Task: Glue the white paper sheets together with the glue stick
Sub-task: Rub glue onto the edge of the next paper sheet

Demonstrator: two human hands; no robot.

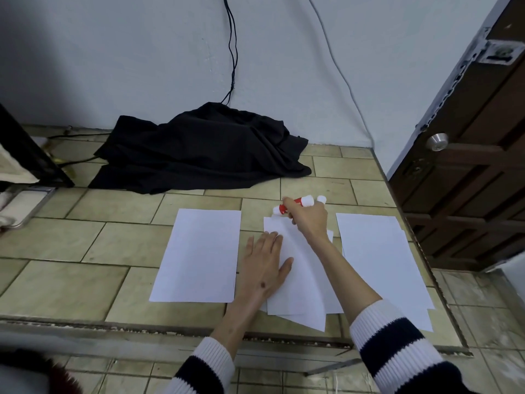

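Right now my left hand is lying flat, fingers straight and spread, pressing down on the middle stack of white paper sheets, which is fanning out unevenly at its near edge on the tiled counter. My right hand is reaching over the far end of that stack, fingers curling around the glue stick: a red tube with white ends, lying roughly sideways in my grip, just past the paper's far edge. A small white cap is sitting just beside it. A single sheet is lying to the left, another pile to the right. Black cloth is bunching against the wall.
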